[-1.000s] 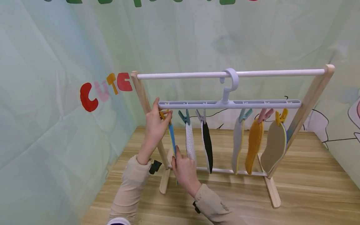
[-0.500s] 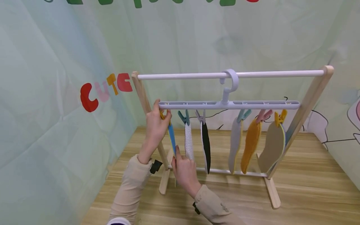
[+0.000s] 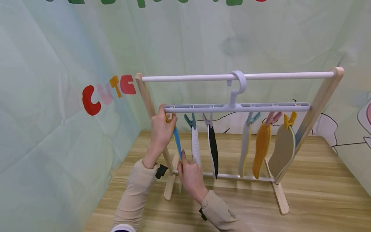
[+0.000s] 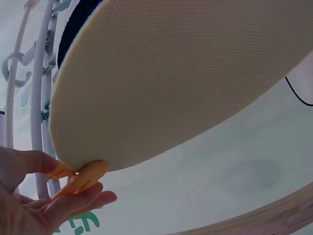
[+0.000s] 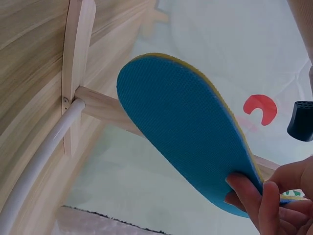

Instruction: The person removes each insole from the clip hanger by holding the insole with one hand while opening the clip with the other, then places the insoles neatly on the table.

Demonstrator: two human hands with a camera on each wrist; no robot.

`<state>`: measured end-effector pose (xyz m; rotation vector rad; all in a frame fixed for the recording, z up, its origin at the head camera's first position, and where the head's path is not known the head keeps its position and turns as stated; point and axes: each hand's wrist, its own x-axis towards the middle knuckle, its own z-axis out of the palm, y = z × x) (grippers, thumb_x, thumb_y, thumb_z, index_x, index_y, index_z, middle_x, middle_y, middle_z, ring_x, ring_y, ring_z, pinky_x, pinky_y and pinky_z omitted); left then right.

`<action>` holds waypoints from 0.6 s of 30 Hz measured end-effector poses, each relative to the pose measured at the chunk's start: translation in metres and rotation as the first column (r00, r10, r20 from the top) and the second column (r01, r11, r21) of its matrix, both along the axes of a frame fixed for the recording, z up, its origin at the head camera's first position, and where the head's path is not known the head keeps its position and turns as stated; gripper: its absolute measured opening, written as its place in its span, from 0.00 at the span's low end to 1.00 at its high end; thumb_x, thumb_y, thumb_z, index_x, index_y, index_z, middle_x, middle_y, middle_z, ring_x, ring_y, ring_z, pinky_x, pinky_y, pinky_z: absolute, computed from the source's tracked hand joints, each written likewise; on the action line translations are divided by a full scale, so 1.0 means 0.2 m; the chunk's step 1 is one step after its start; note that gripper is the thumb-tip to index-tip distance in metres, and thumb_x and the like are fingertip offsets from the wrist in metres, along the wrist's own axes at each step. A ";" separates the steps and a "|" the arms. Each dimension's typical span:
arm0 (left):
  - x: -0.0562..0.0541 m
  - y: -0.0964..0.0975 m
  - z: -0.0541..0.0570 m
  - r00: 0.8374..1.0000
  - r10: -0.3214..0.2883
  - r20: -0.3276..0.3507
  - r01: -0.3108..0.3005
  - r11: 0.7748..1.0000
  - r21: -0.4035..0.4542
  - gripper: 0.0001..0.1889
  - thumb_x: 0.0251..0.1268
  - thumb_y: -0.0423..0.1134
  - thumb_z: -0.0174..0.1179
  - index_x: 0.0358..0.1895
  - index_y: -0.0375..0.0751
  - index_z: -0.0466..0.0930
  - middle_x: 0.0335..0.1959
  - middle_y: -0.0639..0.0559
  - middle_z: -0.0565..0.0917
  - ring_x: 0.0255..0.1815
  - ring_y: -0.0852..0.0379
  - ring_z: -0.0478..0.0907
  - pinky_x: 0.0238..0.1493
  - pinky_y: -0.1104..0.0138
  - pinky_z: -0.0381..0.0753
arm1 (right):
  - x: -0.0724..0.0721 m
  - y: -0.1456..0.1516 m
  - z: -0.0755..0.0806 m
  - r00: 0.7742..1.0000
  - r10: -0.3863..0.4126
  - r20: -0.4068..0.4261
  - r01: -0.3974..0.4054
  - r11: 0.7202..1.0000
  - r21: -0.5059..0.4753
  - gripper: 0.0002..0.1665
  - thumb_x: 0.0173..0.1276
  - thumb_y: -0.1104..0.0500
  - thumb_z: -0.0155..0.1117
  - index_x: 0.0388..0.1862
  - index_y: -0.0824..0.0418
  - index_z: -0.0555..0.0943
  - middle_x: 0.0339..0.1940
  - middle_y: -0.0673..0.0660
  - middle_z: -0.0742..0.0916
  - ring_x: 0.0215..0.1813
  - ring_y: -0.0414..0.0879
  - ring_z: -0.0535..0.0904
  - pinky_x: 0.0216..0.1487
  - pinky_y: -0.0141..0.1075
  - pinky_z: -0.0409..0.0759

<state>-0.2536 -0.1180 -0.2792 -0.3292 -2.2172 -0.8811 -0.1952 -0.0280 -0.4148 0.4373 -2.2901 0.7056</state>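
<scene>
My left hand [image 3: 161,130] is at the left end of a pale lilac clip hanger [image 3: 203,108], pinching an orange-yellow clothespin [image 4: 88,177] between thumb and fingers. That clothespin sits on the end of a shoe insole [image 5: 166,112], blue on one face and beige on the other, as the left wrist view shows. Lower down, my right hand [image 3: 191,177] holds the insole's edge between thumb and fingers. In the head view the insole hangs nearly edge-on, its lower part hidden behind my right hand.
Several other insoles hang from clothespins along the hanger, including a white one [image 3: 195,146], a black-faced one [image 3: 213,148] and an orange one [image 3: 262,149]. The hanger hooks over the white top rail [image 3: 185,77] of a wooden-sided rack on a wood-grain table [image 3: 316,180].
Both hands keep nearly the same place and hold. The hanger and its hanging insoles shift slightly left, then back right.
</scene>
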 end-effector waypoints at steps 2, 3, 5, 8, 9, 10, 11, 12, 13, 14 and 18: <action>0.00 0.00 0.00 1.000 0.003 0.000 -0.003 1.000 0.003 0.17 0.57 0.31 0.55 0.49 0.24 0.68 0.19 0.36 0.79 0.08 0.61 0.62 0.09 0.76 0.57 | 0.00 0.00 0.00 1.000 0.006 0.004 -0.006 1.000 -0.008 0.23 0.57 0.63 0.59 0.51 0.72 0.75 0.08 0.52 0.79 0.07 0.29 0.53 0.08 0.19 0.50; 0.00 0.00 0.00 1.000 0.005 -0.001 -0.005 1.000 0.003 0.17 0.57 0.31 0.55 0.49 0.24 0.68 0.18 0.37 0.78 0.08 0.61 0.62 0.09 0.76 0.57 | 0.00 0.00 0.00 1.000 0.009 0.006 -0.009 1.000 -0.011 0.23 0.57 0.63 0.59 0.51 0.72 0.74 0.08 0.51 0.78 0.07 0.29 0.52 0.08 0.18 0.49; -0.01 0.00 0.00 1.000 0.007 0.003 -0.007 1.000 0.005 0.17 0.57 0.30 0.55 0.48 0.25 0.68 0.17 0.37 0.78 0.08 0.61 0.62 0.09 0.76 0.57 | 0.00 0.00 0.00 1.000 0.011 0.009 -0.011 1.000 -0.016 0.23 0.57 0.63 0.59 0.52 0.73 0.74 0.07 0.51 0.78 0.07 0.28 0.51 0.08 0.18 0.48; -0.01 0.00 0.00 1.000 0.006 0.014 -0.006 1.000 0.009 0.17 0.57 0.30 0.55 0.48 0.25 0.68 0.17 0.38 0.78 0.09 0.60 0.64 0.09 0.75 0.57 | 0.00 0.00 0.00 1.000 0.017 0.014 -0.017 1.000 -0.027 0.23 0.57 0.64 0.59 0.52 0.73 0.74 0.06 0.50 0.77 0.07 0.27 0.50 0.08 0.18 0.48; -0.01 0.00 0.00 1.000 0.003 0.017 -0.003 1.000 0.013 0.16 0.57 0.30 0.55 0.48 0.25 0.68 0.17 0.38 0.78 0.09 0.59 0.64 0.09 0.75 0.58 | 0.00 0.00 0.00 1.000 0.020 0.016 -0.019 0.999 -0.031 0.23 0.57 0.64 0.58 0.52 0.73 0.74 0.06 0.50 0.76 0.07 0.27 0.50 0.08 0.18 0.48; -0.01 0.00 0.00 1.000 0.001 0.020 -0.001 1.000 0.016 0.16 0.57 0.29 0.55 0.48 0.25 0.68 0.17 0.38 0.78 0.09 0.59 0.64 0.09 0.75 0.58 | 0.00 0.00 0.00 1.000 0.022 0.018 -0.022 0.999 -0.035 0.23 0.57 0.64 0.58 0.52 0.73 0.74 0.06 0.50 0.76 0.07 0.27 0.50 0.08 0.18 0.48; -0.01 0.01 0.00 1.000 -0.001 0.022 0.001 1.000 0.019 0.16 0.57 0.29 0.55 0.48 0.25 0.68 0.17 0.37 0.78 0.09 0.58 0.65 0.09 0.74 0.58 | 0.00 0.00 0.00 0.999 0.025 0.021 -0.024 0.999 -0.039 0.23 0.57 0.64 0.58 0.52 0.73 0.74 0.06 0.50 0.76 0.07 0.27 0.50 0.08 0.18 0.48; 0.00 0.01 0.00 1.000 -0.004 0.026 0.003 1.000 0.022 0.16 0.57 0.29 0.54 0.48 0.25 0.68 0.18 0.37 0.78 0.09 0.57 0.66 0.10 0.74 0.59 | 0.00 0.00 0.00 0.999 0.029 0.025 -0.027 0.999 -0.043 0.23 0.57 0.64 0.58 0.52 0.73 0.73 0.06 0.50 0.76 0.07 0.27 0.50 0.08 0.18 0.49; 0.00 0.01 0.00 1.000 -0.007 0.028 0.006 1.000 0.025 0.16 0.57 0.29 0.54 0.48 0.25 0.68 0.19 0.36 0.79 0.09 0.57 0.67 0.10 0.74 0.59 | 0.00 0.00 0.00 0.999 0.031 0.027 -0.030 0.998 -0.047 0.23 0.57 0.65 0.58 0.52 0.73 0.73 0.06 0.50 0.77 0.07 0.28 0.51 0.08 0.17 0.49; 0.00 0.01 0.00 1.000 -0.008 0.030 0.007 1.000 0.028 0.16 0.58 0.30 0.54 0.48 0.25 0.68 0.20 0.36 0.79 0.10 0.56 0.68 0.10 0.74 0.59 | 0.00 0.00 -0.01 0.999 0.032 0.030 -0.031 0.998 -0.048 0.23 0.57 0.65 0.59 0.52 0.73 0.73 0.07 0.51 0.77 0.07 0.28 0.52 0.08 0.17 0.50; 0.00 0.01 0.01 0.999 -0.001 0.045 0.000 0.999 0.034 0.16 0.58 0.31 0.54 0.49 0.26 0.69 0.26 0.33 0.81 0.14 0.53 0.74 0.12 0.74 0.62 | 0.00 0.00 -0.01 0.998 0.034 0.043 -0.032 0.998 -0.051 0.24 0.57 0.65 0.59 0.53 0.74 0.73 0.11 0.54 0.80 0.07 0.29 0.56 0.09 0.17 0.52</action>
